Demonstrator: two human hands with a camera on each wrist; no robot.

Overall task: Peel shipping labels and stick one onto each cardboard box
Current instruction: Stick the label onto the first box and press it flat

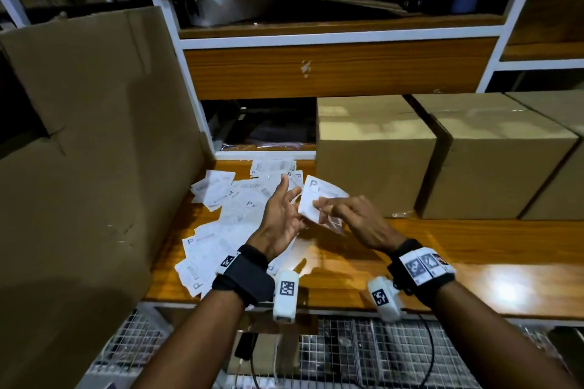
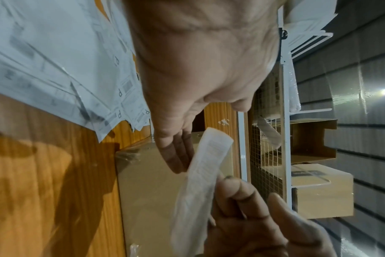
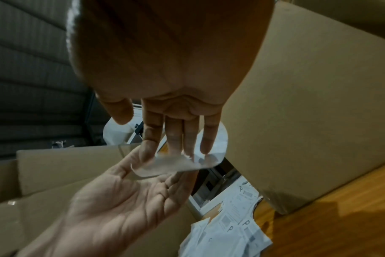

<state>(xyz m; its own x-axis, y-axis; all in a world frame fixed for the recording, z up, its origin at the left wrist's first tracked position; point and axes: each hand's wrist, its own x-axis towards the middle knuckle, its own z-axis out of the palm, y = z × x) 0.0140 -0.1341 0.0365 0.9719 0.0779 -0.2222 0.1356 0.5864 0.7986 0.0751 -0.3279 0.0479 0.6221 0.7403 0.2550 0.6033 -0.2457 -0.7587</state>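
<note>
A white shipping label [image 1: 319, 194] printed with a "P" hangs in the air over the wooden table, in front of the nearest cardboard box [image 1: 373, 155]. My right hand [image 1: 344, 215] pinches the label at its lower edge, fingers curled over it, and a translucent backing flap [image 1: 335, 225] hangs below them. My left hand [image 1: 281, 215] is beside it with straight, spread fingers that touch the label's left edge. In the left wrist view the label [image 2: 205, 163] stands edge-on between my left fingers [image 2: 176, 153] and my right fingers [image 2: 242, 196]. A loose pile of labels [image 1: 227, 208] lies under the left hand.
Two more sealed boxes [image 1: 499, 151] [image 1: 565, 174] stand in a row to the right. A big open carton [image 1: 94, 136] walls off the left side. A white shelf frame [image 1: 341, 38] rises behind. Bare wooden tabletop [image 1: 458, 259] runs to the right front.
</note>
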